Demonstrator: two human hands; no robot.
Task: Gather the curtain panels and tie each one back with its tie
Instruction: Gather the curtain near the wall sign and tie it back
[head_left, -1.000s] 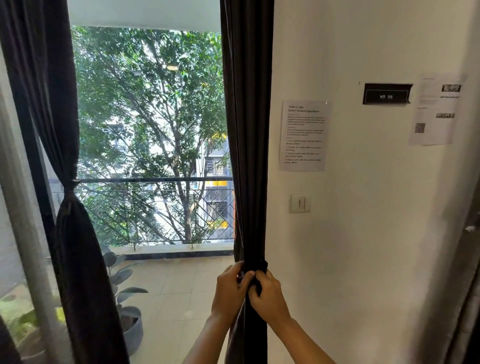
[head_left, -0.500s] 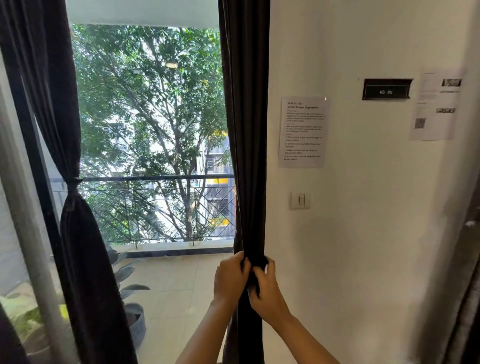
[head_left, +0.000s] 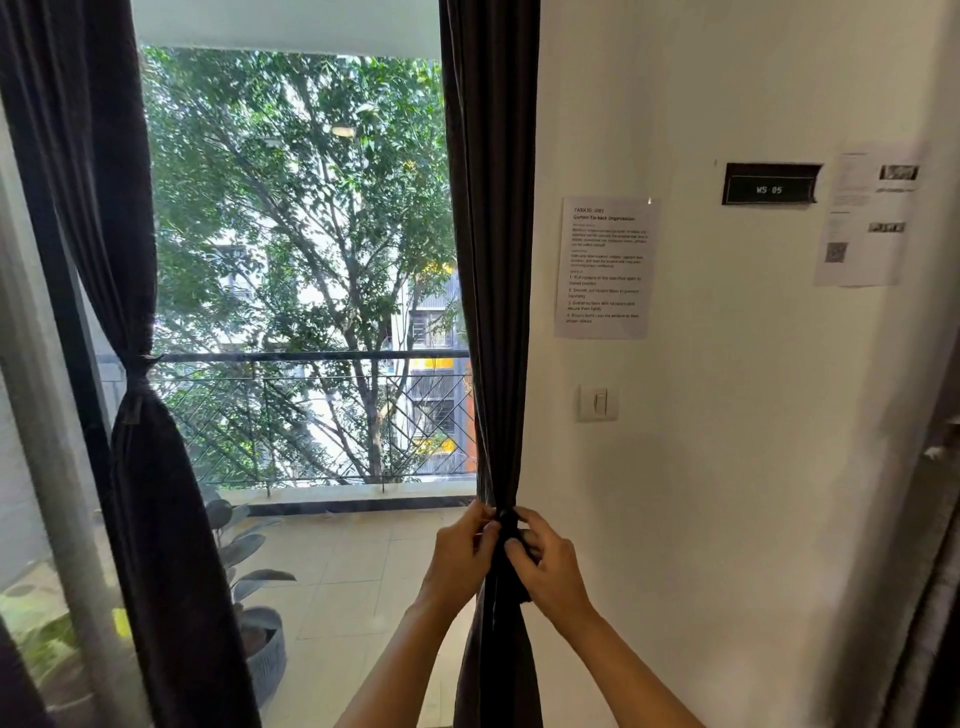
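**Q:** State the room layout, left to right.

**A:** The left curtain panel (head_left: 130, 312) hangs at the window's left edge, cinched at mid-height by the left tie (head_left: 136, 371). Beyond the glass: a potted plant (head_left: 260, 623) on the balcony's tiled floor (head_left: 353, 571), a metal railing (head_left: 311, 357), and trees behind it. The right curtain panel (head_left: 491, 260) hangs at the window's right edge, gathered into a narrow column against the white wall (head_left: 727, 467). The wall carries a printed sheet (head_left: 605, 267), a light switch (head_left: 598, 403), a dark plate marked "WS 05" (head_left: 770, 184) and a sheet with a QR code (head_left: 865, 221).

**Q:** State the finger condition.

**A:** Left hand (head_left: 460, 558): fingers (head_left: 483, 522) curled, tips pinching dark fabric on the left of the gathered column. Right hand (head_left: 550, 566): fingers (head_left: 524, 540) curled, pinching from the right. The two hands face each other, nearly touching.

**Q:** Locate the right tie relative to the fingers.

**A:** The right tie (head_left: 511, 522) shows as a dark bunch around the panel's narrowest point, directly between both sets of fingertips. Its exact edges cannot be told from the curtain fabric.
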